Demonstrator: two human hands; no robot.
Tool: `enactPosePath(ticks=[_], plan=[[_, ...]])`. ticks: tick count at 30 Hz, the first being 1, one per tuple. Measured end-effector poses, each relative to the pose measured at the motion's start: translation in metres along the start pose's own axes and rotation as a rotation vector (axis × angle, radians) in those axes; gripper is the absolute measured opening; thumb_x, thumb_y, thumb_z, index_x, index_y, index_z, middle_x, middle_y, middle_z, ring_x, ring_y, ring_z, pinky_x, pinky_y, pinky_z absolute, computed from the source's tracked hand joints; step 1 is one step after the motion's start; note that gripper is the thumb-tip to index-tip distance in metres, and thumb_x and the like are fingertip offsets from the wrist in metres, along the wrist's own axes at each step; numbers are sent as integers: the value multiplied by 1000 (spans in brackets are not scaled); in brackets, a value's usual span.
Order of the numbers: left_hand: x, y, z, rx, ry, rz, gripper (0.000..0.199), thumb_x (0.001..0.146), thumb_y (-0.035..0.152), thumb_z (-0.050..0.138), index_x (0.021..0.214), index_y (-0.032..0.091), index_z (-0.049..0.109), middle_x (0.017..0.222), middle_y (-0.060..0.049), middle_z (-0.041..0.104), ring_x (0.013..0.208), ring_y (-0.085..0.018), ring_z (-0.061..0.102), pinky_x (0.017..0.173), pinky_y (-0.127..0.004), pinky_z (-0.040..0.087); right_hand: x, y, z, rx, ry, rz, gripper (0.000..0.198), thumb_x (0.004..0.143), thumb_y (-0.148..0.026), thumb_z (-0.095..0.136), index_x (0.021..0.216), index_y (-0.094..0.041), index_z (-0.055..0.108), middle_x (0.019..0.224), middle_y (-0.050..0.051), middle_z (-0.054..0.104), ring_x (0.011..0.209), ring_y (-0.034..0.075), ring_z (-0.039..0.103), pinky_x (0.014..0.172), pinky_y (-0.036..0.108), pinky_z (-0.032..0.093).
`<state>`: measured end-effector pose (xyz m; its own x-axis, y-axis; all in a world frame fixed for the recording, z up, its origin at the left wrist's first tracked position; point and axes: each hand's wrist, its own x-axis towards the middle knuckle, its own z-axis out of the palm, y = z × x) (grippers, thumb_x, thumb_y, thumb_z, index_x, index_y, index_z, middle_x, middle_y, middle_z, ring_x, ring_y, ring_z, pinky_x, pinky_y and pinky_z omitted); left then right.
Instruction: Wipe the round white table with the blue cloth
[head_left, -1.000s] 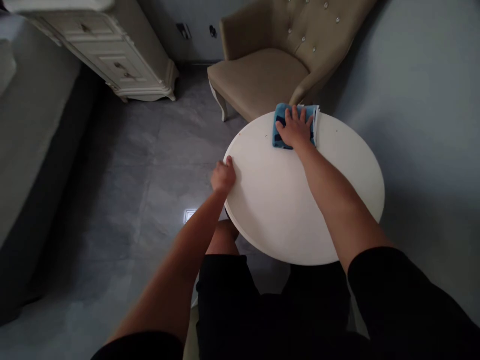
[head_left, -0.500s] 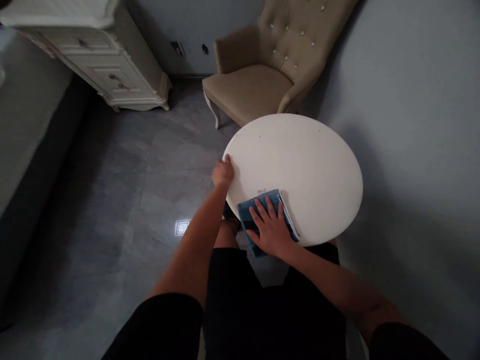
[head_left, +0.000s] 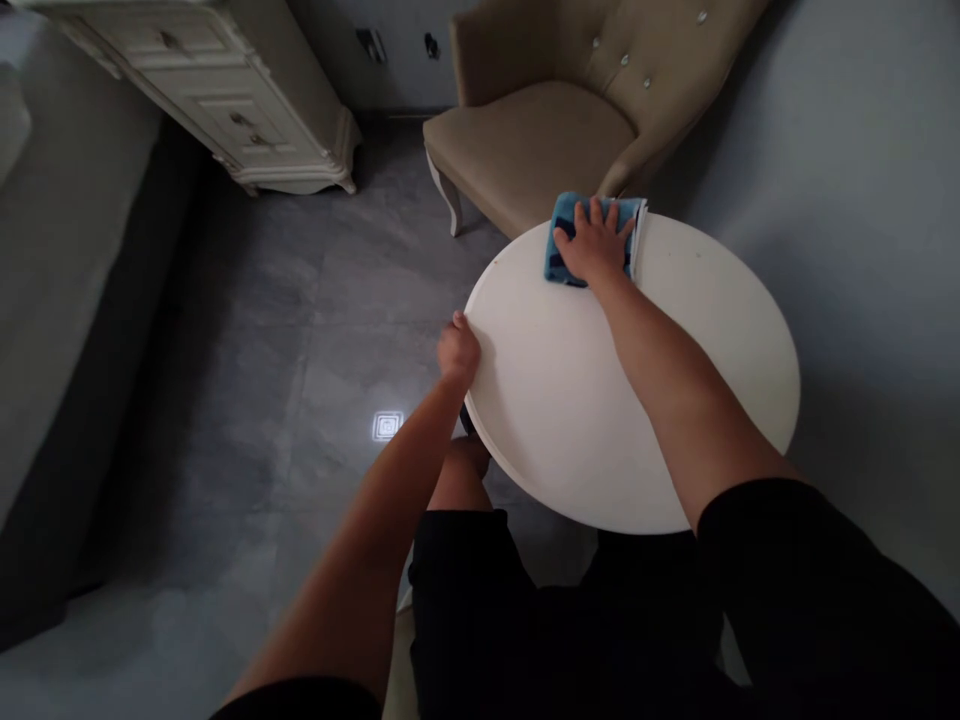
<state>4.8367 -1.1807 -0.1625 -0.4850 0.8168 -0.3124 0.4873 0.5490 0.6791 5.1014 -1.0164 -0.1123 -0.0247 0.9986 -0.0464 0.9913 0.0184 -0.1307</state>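
A round white table (head_left: 570,420) stands in front of me. My left hand (head_left: 458,350) is closed around its left edge, the thumb on top and the other fingers hidden beneath the rim. At the table's far edge, my right hand (head_left: 598,242) lies flat with its fingers spread on a folded blue towel (head_left: 559,268). Dark patches and a white border show on the towel, and part of it reaches the table's far rim. My right forearm stretches across the tabletop.
Just beyond the table is a tan armchair (head_left: 540,140) with buttons on its back. A white drawer cabinet (head_left: 262,110) is at the upper left, beside a grey bed or couch (head_left: 67,230). A grey wall rises on the right. A metal floor drain (head_left: 388,426) shows left of my arm.
My right hand and the towel have moved from the table's near edge to its far edge. The left hand keeps its hold on the rim. The view has shifted somewhat.
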Motion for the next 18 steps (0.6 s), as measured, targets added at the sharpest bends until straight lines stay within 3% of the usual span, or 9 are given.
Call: enactPosePath(ticks=[3,7,11,14,18], plan=[[1,-1,0,-31,-3,2,72,117,64,29,132,15,79,129,-27,80,135,-44,73,108,-53,57,25,2,5,-28,3,-14,85,118,-61,15,186,-10,17,191,26,12,176,52,10,129,93,8],[-3,2,-3,-68,1,18,69,117,62,29,134,17,79,128,-26,81,136,-44,72,108,-54,57,-13,-9,5,90,74,-65,84,117,-61,21,185,-11,26,190,25,20,176,51,12,131,91,6],[-10,5,-8,-87,-19,40,69,117,61,30,134,16,79,128,-27,81,136,-45,72,107,-56,57,-117,-33,-3,76,47,-77,80,115,-56,33,182,-13,35,190,20,25,176,51,14,135,87,7],[-16,6,-13,-103,-28,54,68,116,62,33,130,15,81,128,-27,81,134,-45,73,106,-54,58,-224,-55,-5,31,3,-153,79,113,-53,35,181,-13,39,191,16,25,177,50,14,139,82,9],[-19,7,-17,-155,-37,55,64,115,62,37,126,16,82,126,-27,81,132,-43,75,103,-50,59,-364,-76,5,16,-75,-298,80,111,-59,41,184,-25,37,192,7,21,179,47,10,141,82,10]])
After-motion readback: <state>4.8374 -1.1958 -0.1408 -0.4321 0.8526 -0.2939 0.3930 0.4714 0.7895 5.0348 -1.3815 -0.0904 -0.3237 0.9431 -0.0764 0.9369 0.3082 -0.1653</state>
